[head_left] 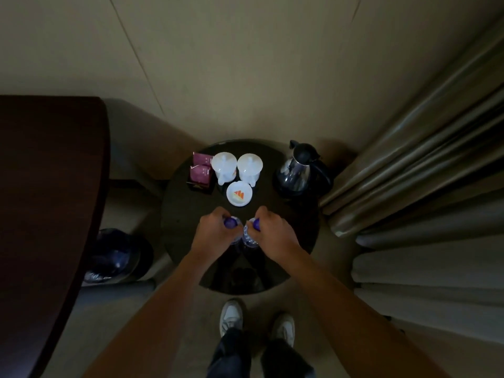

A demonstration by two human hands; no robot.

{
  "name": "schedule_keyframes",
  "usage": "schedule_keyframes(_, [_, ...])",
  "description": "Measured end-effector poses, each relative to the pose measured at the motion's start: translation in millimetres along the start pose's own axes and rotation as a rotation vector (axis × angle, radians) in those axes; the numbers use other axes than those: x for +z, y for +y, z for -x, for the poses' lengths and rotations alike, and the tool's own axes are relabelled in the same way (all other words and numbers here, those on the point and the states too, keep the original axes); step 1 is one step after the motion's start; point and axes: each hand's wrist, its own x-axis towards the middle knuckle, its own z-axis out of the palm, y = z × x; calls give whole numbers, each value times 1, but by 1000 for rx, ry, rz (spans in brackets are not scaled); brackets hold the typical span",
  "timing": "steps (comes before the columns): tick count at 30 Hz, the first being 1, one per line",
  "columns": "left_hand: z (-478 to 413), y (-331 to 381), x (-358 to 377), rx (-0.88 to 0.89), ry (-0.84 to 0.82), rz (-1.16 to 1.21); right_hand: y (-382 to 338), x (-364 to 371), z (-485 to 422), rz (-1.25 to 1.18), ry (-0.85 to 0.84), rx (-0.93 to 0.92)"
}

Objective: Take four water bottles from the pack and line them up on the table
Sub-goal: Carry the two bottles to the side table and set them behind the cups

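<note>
Two clear water bottles with purple caps stand upright side by side on a small round dark table (297,227). My left hand (214,231) grips the neck of the left bottle (230,222). My right hand (272,227) grips the neck of the right bottle (249,237). The two bottles are close together, nearly touching, near the table's middle. Most of each bottle is hidden under my hands. No bottle pack shows on the table.
At the back of the table are two white lidded cups (224,163), a white dish (239,194), purple sachets (201,170) and a black kettle (300,170). A bin with a bag (114,255) stands left, a dark desk (49,186) further left, curtains (422,165) right.
</note>
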Motion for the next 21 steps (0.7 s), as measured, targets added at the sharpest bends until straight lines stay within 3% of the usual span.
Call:
schedule_keyframes(17, [-11, -22, 11, 89, 79, 50, 28, 21, -26, -80, 62, -106])
schedule_keyframes(21, [-10, -29, 8, 62, -50, 337, 42, 35, -24, -177, 102, -45])
